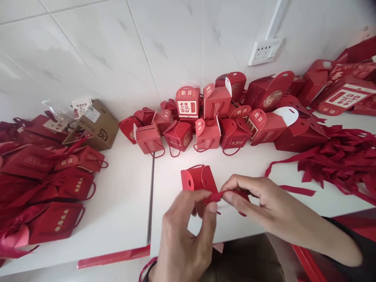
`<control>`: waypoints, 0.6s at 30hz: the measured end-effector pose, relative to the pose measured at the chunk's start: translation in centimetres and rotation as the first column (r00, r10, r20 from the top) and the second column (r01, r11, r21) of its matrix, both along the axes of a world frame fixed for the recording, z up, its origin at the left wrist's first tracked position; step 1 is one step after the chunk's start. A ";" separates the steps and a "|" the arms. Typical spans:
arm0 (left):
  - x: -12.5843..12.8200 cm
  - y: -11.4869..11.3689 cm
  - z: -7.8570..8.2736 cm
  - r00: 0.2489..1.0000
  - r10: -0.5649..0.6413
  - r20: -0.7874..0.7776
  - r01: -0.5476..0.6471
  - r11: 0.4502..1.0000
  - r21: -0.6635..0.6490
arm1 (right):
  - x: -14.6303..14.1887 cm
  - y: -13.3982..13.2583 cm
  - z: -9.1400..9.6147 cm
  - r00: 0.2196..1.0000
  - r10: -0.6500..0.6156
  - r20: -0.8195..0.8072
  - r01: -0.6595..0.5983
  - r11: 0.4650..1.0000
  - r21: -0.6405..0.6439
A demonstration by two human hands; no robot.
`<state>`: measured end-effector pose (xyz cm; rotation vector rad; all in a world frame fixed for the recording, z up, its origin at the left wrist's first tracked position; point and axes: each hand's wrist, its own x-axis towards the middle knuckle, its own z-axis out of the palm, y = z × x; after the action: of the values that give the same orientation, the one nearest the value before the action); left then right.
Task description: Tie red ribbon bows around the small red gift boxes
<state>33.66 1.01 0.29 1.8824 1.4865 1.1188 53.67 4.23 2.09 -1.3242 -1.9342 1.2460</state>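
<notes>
A small red gift box [197,178] with a punched hole in its flap stands on the white table [123,207] just beyond my hands. My left hand [183,239] and my right hand [257,197] meet in front of it. Both pinch a thin red ribbon [216,196] between thumb and fingers, and the ribbon runs between the two hands. Part of the ribbon is hidden under my right fingers.
Several folded red gift boxes [211,117] crowd the back against the tiled wall. Finished boxes with ribbons [55,188] pile at the left beside a brown carton [96,125]. Loose red ribbons [337,160] heap at the right. A wall socket [264,50] sits above.
</notes>
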 end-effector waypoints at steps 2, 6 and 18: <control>-0.6 0.6 -0.7 0.989 0.078 -0.124 -0.055 0.982 0.180 | 0.0 1.0 -0.5 0.997 -0.081 -0.001 0.081 0.996 -0.032; -1.1 2.0 -2.0 0.912 0.151 -0.381 -0.021 0.946 0.324 | 0.0 2.0 -1.5 0.989 -0.139 0.045 0.141 0.989 -0.037; -0.8 2.9 -3.1 0.900 0.110 -0.422 -0.007 0.971 0.238 | 1.0 1.9 -2.4 0.967 -0.162 0.195 0.160 0.987 0.025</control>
<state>32.83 3.89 -2.85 2.3838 1.7167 0.9728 54.65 6.11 -0.36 -1.6183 -1.9142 1.0601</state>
